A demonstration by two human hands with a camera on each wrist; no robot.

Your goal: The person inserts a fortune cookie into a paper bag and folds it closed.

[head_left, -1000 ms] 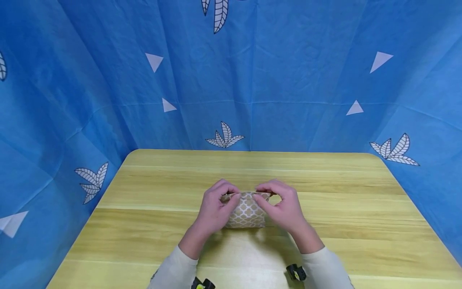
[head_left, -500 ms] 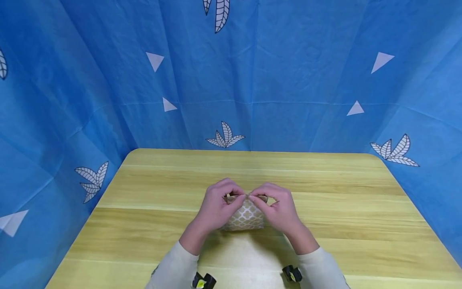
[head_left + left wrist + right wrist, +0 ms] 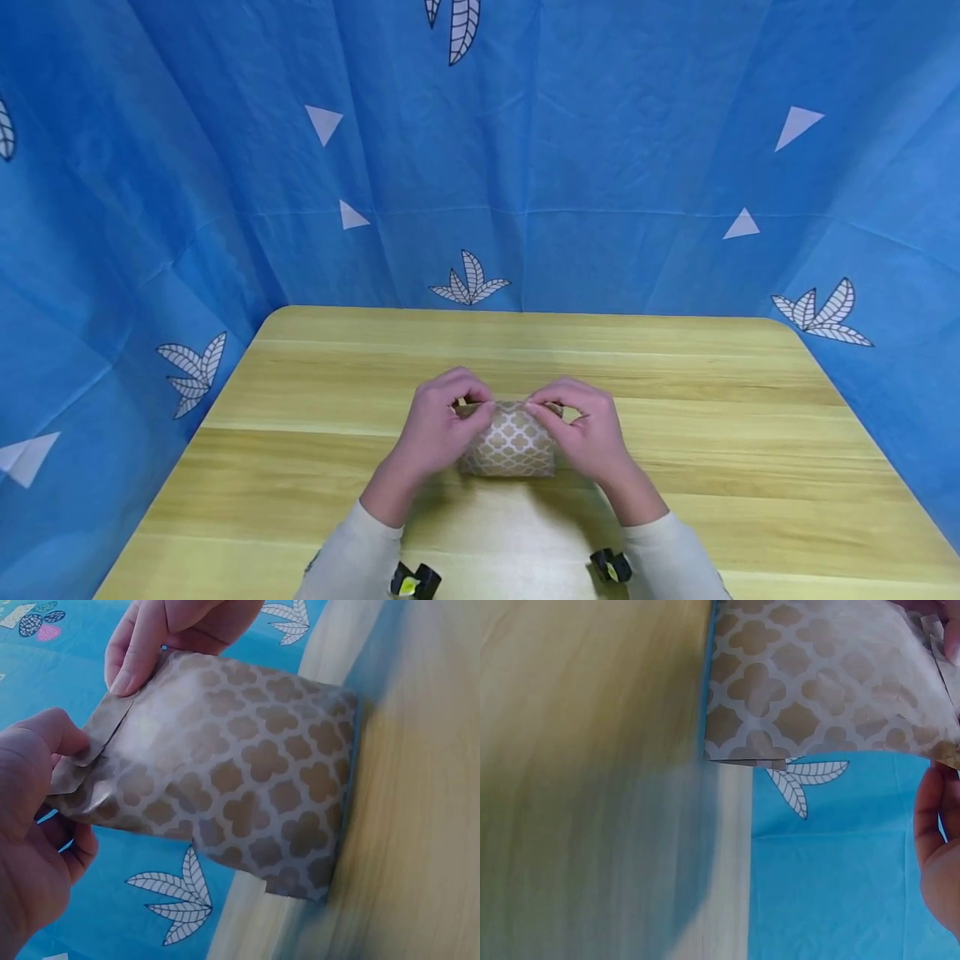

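Observation:
A tan paper bag (image 3: 512, 446) with a white lattice pattern stands upright on the table between both hands. Its top edge is folded over into a narrow flap (image 3: 112, 727), plain in the left wrist view. My left hand (image 3: 442, 421) pinches the left part of this fold between thumb and fingers. On the other side, my right hand (image 3: 588, 425) pinches the fold near its right part. Seen from the right wrist, the bag (image 3: 795, 682) bulges in the middle, and its bottom edge meets the wood. What is inside the bag is hidden.
The light wooden table (image 3: 300, 467) reaches out on all sides of the bag. A blue curtain (image 3: 615, 167) with white leaves and triangles hangs behind and beside it. Small black devices (image 3: 416, 581) show by both sleeves.
Both hands slid inward along the bag's top until their fingertips nearly met, then moved apart again. They keep pinching the folded edge.

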